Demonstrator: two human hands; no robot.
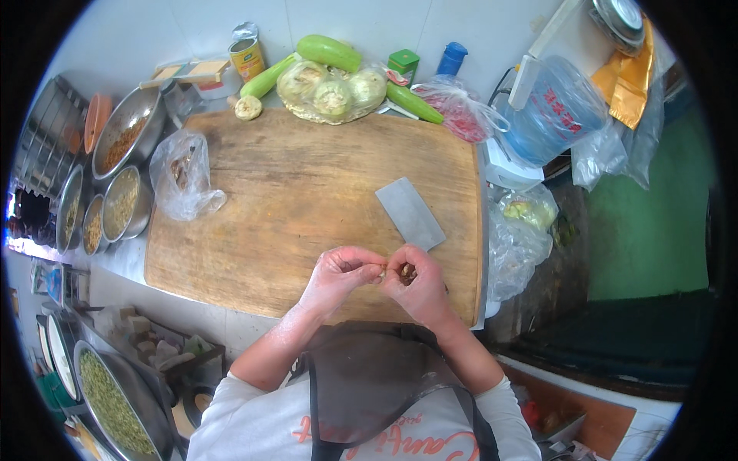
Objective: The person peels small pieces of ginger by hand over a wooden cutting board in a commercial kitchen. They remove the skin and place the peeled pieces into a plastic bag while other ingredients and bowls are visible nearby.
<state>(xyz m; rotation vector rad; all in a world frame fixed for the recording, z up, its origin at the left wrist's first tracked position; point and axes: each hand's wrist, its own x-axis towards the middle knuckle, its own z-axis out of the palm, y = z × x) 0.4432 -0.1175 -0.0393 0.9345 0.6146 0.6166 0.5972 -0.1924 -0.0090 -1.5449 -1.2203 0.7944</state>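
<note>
Both my hands meet over the near edge of a large wooden cutting board (pixel 300 190). The thumb and fingertips of my left hand (pixel 349 274) pinch a small pale piece where they meet my right hand. My right hand (pixel 416 282) is curled around small brown pieces of food (pixel 407 273), too small to name surely. Just beyond my right hand lies a cleaver (pixel 409 213), its grey blade flat on the board and its handle mostly hidden under the hand. At the board's left side rests a clear plastic bag (pixel 183 193) with brown pieces inside.
Steel bowls of chopped food (pixel 128 204) line the left side. Wrapped cabbages (pixel 331 95), green squashes (pixel 328 52), an open can (pixel 248 57) and a bag of red stuff (pixel 461 115) stand along the back. A water jug (pixel 553 112) and plastic bags (pixel 513 253) are at the right.
</note>
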